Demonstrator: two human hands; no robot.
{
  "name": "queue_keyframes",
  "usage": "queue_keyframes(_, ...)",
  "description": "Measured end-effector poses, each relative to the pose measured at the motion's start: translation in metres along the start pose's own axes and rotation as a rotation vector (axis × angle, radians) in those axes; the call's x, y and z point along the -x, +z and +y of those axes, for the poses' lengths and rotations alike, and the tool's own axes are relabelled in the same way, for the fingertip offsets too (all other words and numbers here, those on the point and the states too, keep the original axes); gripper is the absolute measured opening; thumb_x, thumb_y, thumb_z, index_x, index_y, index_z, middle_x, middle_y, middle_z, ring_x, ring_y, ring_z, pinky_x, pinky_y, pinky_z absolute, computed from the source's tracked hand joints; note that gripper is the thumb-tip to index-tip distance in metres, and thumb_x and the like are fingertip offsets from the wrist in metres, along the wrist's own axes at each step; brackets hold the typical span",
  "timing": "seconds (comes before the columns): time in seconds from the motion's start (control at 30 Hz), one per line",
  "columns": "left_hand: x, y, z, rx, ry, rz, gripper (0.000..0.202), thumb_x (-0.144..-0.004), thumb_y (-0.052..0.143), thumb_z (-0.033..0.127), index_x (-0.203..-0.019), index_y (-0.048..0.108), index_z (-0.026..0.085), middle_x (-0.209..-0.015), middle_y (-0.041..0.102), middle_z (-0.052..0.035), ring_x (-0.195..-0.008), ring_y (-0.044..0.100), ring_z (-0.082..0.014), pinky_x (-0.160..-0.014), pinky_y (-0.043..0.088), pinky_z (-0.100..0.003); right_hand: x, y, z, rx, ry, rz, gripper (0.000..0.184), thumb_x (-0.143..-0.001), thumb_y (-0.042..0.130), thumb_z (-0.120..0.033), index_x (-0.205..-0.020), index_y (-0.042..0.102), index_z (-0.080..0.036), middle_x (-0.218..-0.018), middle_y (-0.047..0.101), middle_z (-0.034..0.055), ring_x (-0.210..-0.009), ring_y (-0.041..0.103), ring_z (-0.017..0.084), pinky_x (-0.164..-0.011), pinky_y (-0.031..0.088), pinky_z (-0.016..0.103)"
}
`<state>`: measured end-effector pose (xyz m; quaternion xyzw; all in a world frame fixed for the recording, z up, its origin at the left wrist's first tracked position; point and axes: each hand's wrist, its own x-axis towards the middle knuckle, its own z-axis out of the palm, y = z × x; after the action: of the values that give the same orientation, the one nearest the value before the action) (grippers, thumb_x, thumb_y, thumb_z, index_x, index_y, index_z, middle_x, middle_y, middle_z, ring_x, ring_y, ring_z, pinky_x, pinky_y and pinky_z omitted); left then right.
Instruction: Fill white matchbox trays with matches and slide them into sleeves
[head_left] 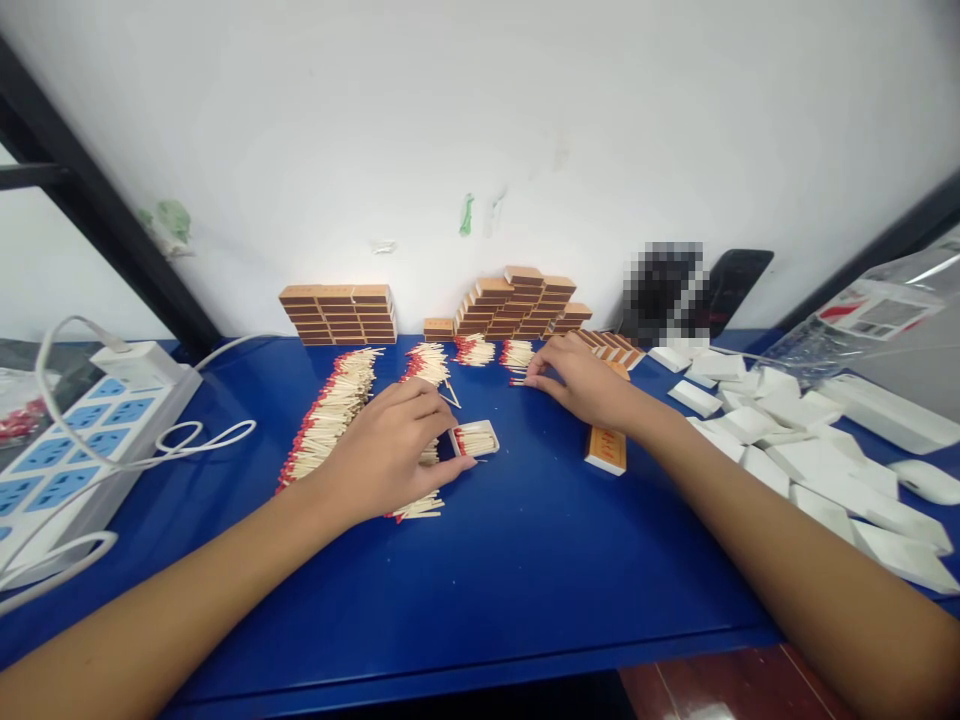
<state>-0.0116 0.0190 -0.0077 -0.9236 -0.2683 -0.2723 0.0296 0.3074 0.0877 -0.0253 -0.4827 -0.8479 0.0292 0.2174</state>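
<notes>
My left hand (pixel 390 440) rests on the blue table (pixel 525 560), its fingers curled against a small white matchbox tray (pixel 475 438) that holds some red-tipped matches. Under and left of that hand lies a long pile of loose matches (pixel 330 410). My right hand (pixel 577 380) reaches farther back, its fingertips pinched on a few matches (pixel 517 380) at the front of a small heap (pixel 516 353). An orange matchbox sleeve (pixel 606 448) lies just beside my right wrist.
Stacks of orange-brown matchboxes (pixel 341 313) and a second stack (pixel 517 300) line the wall. Several white inner trays (pixel 795 440) cover the right side. A white power strip (pixel 82 420) with cables sits at the left. A computer mouse (pixel 926 480) lies far right.
</notes>
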Motion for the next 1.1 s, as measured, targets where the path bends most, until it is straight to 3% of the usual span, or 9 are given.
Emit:
queue_keyframes(0.1,0.0,0.0,0.0,-0.006,0.0,-0.001,0.026,-0.095,0.076,0.042,-0.101,0.076,0.016,-0.101,0.076,-0.0094,-0.104,0.068,-0.0269,-0.094,0.058,-0.044,0.001,0.0,0.002,-0.015,0.001,-0.018,0.013,-0.096,0.067,-0.036,-0.095,0.069,-0.022,-0.099,0.068,0.0109,-0.1,0.057,0.03,-0.087,0.045,0.043)
queue_keyframes(0.5,0.0,0.0,0.0,-0.004,0.0,0.008,0.027,-0.095,0.076,0.043,-0.1,0.077,0.017,-0.101,0.076,-0.0095,-0.104,0.068,-0.0269,-0.092,0.058,-0.044,0.0,-0.003,-0.005,-0.016,-0.004,-0.055,0.018,-0.099,0.059,-0.031,-0.085,0.067,-0.023,-0.097,0.069,0.0127,-0.1,0.058,0.032,-0.087,0.048,0.046)
queue_keyframes(0.73,0.0,0.001,0.0,-0.015,-0.017,-0.005,0.028,-0.095,0.076,0.044,-0.101,0.077,0.017,-0.101,0.077,-0.0092,-0.104,0.068,-0.0274,-0.092,0.058,-0.045,0.01,-0.016,-0.055,-0.148,-0.1,0.007,0.016,-0.103,0.06,-0.034,-0.091,0.064,-0.024,-0.098,0.065,0.0102,-0.102,0.056,0.029,-0.088,0.047,0.042)
queue_keyframes(0.87,0.0,0.001,0.0,-0.01,-0.024,-0.019,0.027,-0.095,0.076,0.044,-0.101,0.076,0.018,-0.102,0.076,-0.0094,-0.106,0.068,-0.0272,-0.094,0.058,-0.045,0.017,-0.01,-0.084,-0.268,-0.149,-0.057,0.015,-0.106,0.056,-0.033,-0.095,0.063,-0.025,-0.102,0.065,0.0089,-0.103,0.056,0.027,-0.089,0.048,0.042)
queue_keyframes(1.1,0.0,0.0,0.001,-0.001,-0.026,-0.027,0.025,-0.095,0.076,0.043,-0.098,0.076,0.018,-0.101,0.076,-0.0084,-0.105,0.067,-0.0265,-0.094,0.058,-0.044,0.018,0.004,-0.096,-0.248,-0.183,-0.054,0.011,-0.106,0.057,-0.026,-0.096,0.061,-0.024,-0.102,0.063,0.0083,-0.101,0.054,0.027,-0.09,0.047,0.044)
